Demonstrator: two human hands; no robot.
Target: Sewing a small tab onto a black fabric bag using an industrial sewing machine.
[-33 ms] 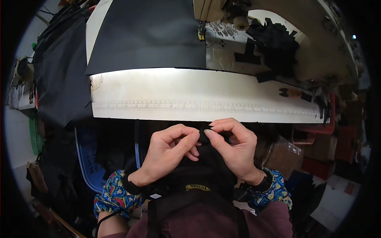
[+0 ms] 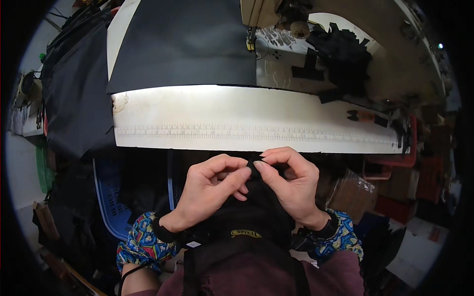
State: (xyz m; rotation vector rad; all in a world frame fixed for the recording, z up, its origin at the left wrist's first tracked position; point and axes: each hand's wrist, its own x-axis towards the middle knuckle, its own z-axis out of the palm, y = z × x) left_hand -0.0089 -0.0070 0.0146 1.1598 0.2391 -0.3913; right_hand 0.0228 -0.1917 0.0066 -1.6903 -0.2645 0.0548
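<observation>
My left hand and my right hand meet just below the front edge of the sewing table. Between their fingertips they pinch a small piece of black fabric, each holding one side of it. Both thumbs press against index fingers, and the other fingers curl in. Against the dark apron behind it, the fabric's full shape is hard to make out. Past the hands, a large black sheet lies on the table, its right edge beside the needle area of a sewing machine.
A white table edge with ruler markings crosses in front of me. A heap of black strips and small thread snips lie to the right. A blue basket stands below left, a red tray at the table's right end.
My left thumb has shifted slightly down along the fabric's edge. Otherwise both hands stay in place.
</observation>
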